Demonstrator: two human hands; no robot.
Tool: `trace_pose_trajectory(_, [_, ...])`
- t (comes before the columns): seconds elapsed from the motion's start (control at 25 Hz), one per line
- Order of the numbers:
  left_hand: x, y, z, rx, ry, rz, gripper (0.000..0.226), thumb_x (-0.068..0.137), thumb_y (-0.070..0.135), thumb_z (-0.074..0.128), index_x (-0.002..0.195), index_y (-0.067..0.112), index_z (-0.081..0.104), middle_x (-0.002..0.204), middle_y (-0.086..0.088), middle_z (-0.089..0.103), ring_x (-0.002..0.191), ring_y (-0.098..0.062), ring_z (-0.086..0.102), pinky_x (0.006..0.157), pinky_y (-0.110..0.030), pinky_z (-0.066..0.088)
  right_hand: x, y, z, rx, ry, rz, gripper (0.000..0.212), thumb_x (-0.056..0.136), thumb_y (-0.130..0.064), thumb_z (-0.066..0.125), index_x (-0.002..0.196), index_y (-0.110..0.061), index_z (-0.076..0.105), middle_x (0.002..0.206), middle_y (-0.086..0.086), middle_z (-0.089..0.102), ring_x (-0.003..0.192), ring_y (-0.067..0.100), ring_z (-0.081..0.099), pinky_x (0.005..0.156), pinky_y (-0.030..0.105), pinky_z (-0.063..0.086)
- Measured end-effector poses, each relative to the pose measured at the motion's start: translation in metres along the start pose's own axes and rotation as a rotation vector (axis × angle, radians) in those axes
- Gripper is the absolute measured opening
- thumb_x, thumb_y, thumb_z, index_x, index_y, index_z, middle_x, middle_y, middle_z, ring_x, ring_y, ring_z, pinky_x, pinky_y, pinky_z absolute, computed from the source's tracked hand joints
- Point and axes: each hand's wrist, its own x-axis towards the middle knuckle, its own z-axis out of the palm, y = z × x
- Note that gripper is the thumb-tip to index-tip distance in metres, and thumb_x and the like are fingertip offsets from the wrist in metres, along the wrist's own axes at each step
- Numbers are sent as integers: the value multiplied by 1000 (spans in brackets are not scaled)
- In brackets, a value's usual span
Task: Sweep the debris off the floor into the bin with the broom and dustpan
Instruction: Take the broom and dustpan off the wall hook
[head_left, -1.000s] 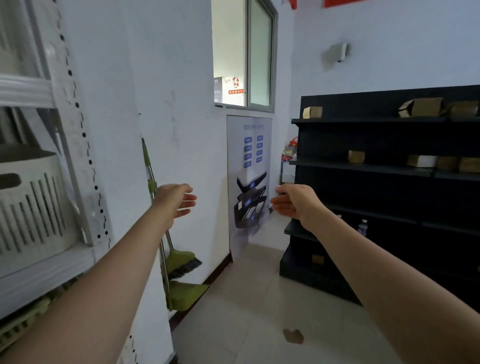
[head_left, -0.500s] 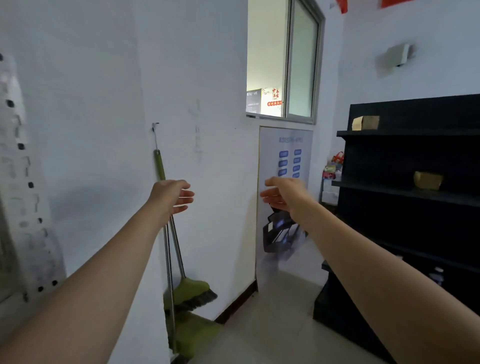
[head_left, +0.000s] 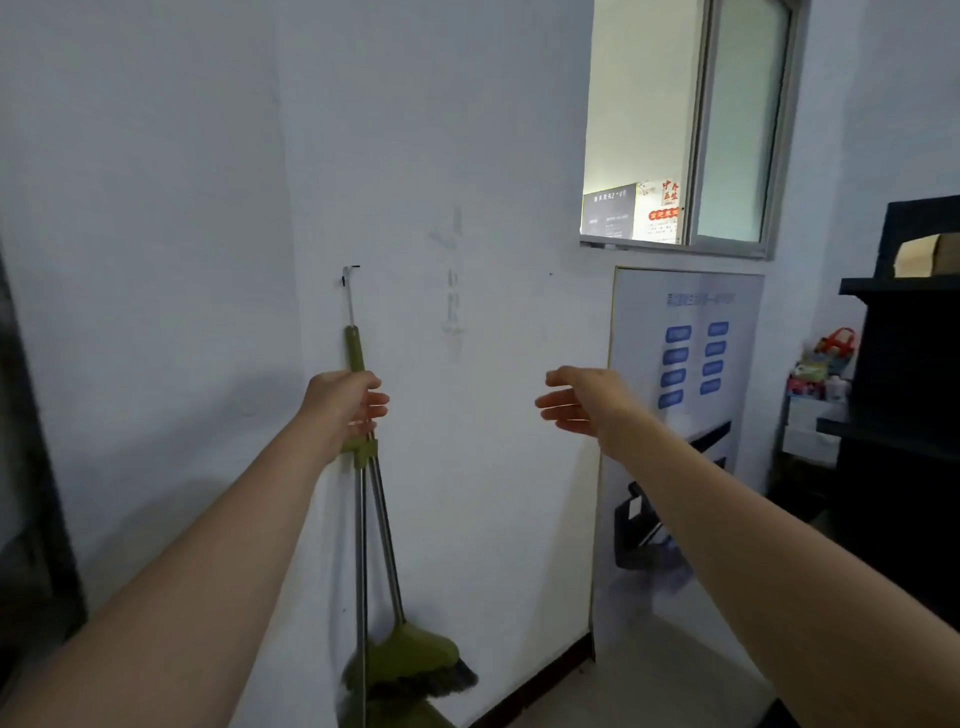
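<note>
Left hand (head_left: 345, 404): fingers curled round the wall-hung green handle (head_left: 355, 349) above the broom (head_left: 415, 660).
Right hand (head_left: 584, 402): open, relaxed, holding nothing.

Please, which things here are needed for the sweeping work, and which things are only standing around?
For the job:
- broom
- dustpan
- green handle, hung on the wall hook
- left hand at the handle, grip unclear
- right hand, holding nothing

Only standing around:
- poster board
- window
- black shelves
- cardboard box

No bin or debris in view.
</note>
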Motion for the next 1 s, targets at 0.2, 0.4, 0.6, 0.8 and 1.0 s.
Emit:
trace_pose_trajectory(0.2, [59, -8, 4, 17, 43, 32, 10, 92, 7, 55, 83, 8, 59, 76, -10, 64, 66, -21, 60, 65, -30, 49, 66, 12, 41, 11, -99, -16, 13, 89, -17, 55, 93, -8, 63, 82, 12, 70, 70, 23, 65, 83, 36, 52])
trace_pose_trajectory(0.4, [151, -31, 6, 21, 71, 40, 11, 91, 7, 56, 82, 9, 60, 74, -10, 64, 65, -20, 60, 65, -31, 49, 153, 29, 97, 14, -171, -36, 10, 88, -15, 56, 89, -8, 63, 80, 12, 70, 67, 24, 65, 73, 32, 53])
trace_pose_trajectory(0.6, [256, -63, 2, 209, 124, 22, 14, 90, 6, 56, 77, 10, 62, 79, -12, 66, 71, -24, 60, 67, -30, 49, 254, 35, 168, 10, -237, -24, 9, 88, -14, 57, 90, -7, 62, 78, 12, 69, 63, 22, 64, 66, 28, 51])
trace_pose_trajectory(0.8, [305, -114, 5, 629, 212, 111, 11, 89, 18, 59, 81, 12, 63, 77, -2, 64, 77, -22, 62, 71, -32, 50, 316, 53, 233, 0, -337, -29, 11, 87, -15, 58, 91, -6, 63, 84, 13, 70, 68, 22, 64, 68, 29, 51])
trace_pose_trajectory(1.0, [309, -157, 3, 832, 198, 0, 22, 86, 26, 65, 72, 20, 49, 76, 0, 58, 76, -20, 62, 72, -33, 57, 345, 62, 283, -127, -420, -170, 24, 83, -21, 67, 99, -3, 66, 92, 12, 68, 74, 19, 62, 64, 26, 50])
